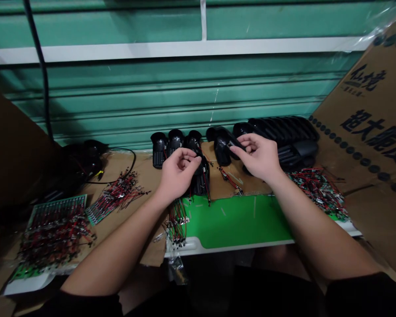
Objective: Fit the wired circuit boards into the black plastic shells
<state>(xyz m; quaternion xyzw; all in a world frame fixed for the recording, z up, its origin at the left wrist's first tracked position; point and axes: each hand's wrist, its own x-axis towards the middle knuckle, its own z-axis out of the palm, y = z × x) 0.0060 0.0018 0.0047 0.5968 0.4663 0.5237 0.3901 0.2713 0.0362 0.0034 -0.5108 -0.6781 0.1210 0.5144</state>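
My right hand (pixel 260 156) is closed, thumb and fingers pinching the end of a glossy black plastic housing (pixel 222 143) at the back middle of the work surface. My left hand (pixel 180 174) has its fingers curled and thumb drawn in, right beside another black housing (pixel 201 182) with thin red and black wires. What those fingertips pinch, if anything, is hidden. Behind the left hand stand several similar housings (pixel 176 143) in a row. A small wired part (pixel 231 179) with red and black leads lies on cardboard between my hands.
More black housings (pixel 284 130) are lined up at the back right, above a heap of wired parts (pixel 320 191). Wired circuit boards (pixel 56 229) lie at left. A green board (pixel 231 222) fronts me. A cardboard box (pixel 369 132) and green shutter wall (pixel 171 101) bound the space; a black cable (pixel 41 66) hangs left.
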